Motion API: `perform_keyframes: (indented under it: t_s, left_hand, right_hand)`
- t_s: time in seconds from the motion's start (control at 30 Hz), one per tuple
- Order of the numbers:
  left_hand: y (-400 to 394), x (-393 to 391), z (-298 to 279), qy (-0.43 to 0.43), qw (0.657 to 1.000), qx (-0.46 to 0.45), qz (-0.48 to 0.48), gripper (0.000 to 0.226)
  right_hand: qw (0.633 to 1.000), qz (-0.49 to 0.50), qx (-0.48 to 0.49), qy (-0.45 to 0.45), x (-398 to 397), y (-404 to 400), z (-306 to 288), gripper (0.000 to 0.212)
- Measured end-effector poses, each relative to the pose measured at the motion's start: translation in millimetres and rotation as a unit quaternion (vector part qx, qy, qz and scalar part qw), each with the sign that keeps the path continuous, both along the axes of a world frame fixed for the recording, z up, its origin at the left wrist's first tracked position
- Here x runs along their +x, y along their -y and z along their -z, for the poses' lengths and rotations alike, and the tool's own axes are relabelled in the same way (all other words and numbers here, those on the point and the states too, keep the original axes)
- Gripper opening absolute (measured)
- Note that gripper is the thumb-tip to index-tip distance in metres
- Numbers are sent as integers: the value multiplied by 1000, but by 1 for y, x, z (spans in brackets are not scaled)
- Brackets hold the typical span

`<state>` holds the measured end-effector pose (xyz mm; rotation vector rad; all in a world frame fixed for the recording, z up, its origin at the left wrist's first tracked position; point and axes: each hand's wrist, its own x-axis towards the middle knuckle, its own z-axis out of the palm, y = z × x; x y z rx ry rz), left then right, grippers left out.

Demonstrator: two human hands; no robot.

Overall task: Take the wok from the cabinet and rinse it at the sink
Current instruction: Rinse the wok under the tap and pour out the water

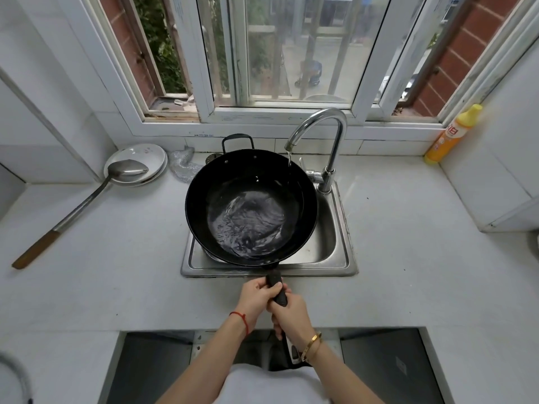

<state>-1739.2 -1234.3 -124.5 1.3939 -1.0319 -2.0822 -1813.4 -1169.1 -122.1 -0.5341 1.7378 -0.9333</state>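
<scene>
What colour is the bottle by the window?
Yellow-orange bottle with a yellow cap, seen in the head view.

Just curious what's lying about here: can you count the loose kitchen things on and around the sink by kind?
Wok, over the sink, handle held by both hands (left, right): 1
Plates, stacked, as far as I can tell: 2
Long-handled ladle: 1
Scouring cloth: 1
Yellow detergent bottle: 1
Total: 6

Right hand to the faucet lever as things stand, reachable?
Probably not yet. The right hand grips the wok handle along with the left hand, and the wok fills the sink in front of the faucet lever.
</scene>
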Motion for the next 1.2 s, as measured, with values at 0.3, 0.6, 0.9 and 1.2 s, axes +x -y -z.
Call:
perform_keyframes:
  t_s: [0.3,0.6,0.9,1.2]
  left_hand:
    - [9,3,-5,56,998,-37,19,10]
    - [6,4,-4,-33,998,43,25,12]
    - [4,-1,-4,71,996,-36,28,10]
    - [6,2,-9,186,976,-114,-4,16]
  right_hand:
    - [999,14,15,47,4,11,-11,3]
    - [998,-6,5,-57,5,7,-7,7]
    - [999,6,9,50,-1,4,-5,4]
    - [986,-16,35,161,1,11,-4,12]
